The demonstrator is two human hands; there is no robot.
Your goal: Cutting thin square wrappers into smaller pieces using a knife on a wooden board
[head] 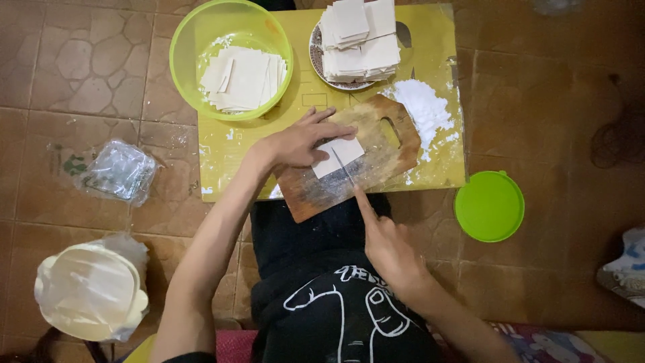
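A wooden cutting board (386,158) lies on a yellow mat (430,81) on the tiled floor. A small stack of white square dough sheets (346,153) rests on the board. My left hand (299,141) presses flat on the left part of that stack. My right hand (386,245) grips a knife (344,168), index finger stretched along its back, the blade lying across the sheets.
A green bowl (185,50) at the back left holds cut sheets. A plate (314,57) carries stacked sheets. White flour (424,107) is heaped on the mat. A green lid (489,206), a clear plastic bag (119,171) and a bagged white container (91,290) lie on the floor.
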